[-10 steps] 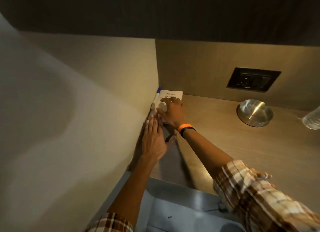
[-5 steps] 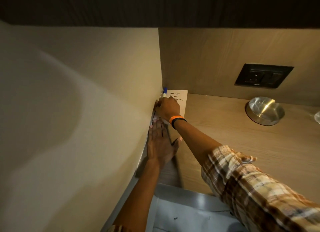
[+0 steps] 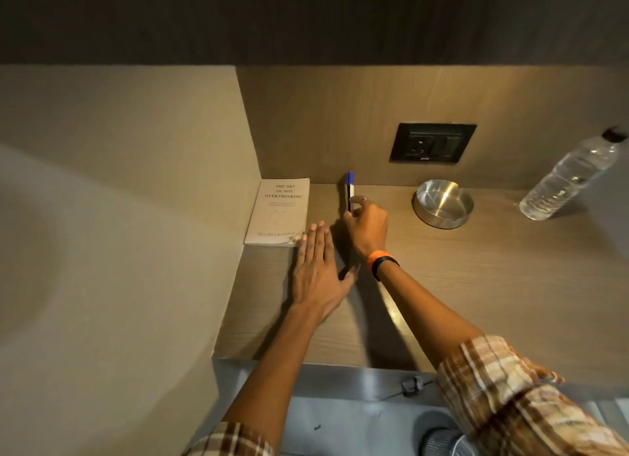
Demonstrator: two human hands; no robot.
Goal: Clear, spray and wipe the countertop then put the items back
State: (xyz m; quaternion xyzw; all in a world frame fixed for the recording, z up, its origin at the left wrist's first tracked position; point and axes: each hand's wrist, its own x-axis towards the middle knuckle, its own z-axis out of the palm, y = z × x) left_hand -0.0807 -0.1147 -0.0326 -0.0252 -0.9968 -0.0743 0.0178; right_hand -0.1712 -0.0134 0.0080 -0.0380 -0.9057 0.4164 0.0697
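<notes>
A pale paperback book [image 3: 279, 210] lies flat in the back left corner of the wooden countertop [image 3: 476, 285], against the side wall. My right hand [image 3: 366, 229], with an orange and black wristband, grips a white marker with a blue cap [image 3: 350, 187] and holds it upright just right of the book. My left hand [image 3: 318, 268] rests flat on the counter, fingers straight and together, its fingertips touching the book's near right corner.
A round steel ashtray [image 3: 442, 204] sits near the back wall under a black wall socket [image 3: 432, 143]. A clear water bottle [image 3: 571, 175] stands at the far right. The side wall [image 3: 136, 217] closes the left. The counter's front edge [image 3: 306, 362] runs below my arms.
My right hand lifted the marker from the wall side of the book and carried it right, past the book. My left hand slid right from the wall. The book now lies uncovered.
</notes>
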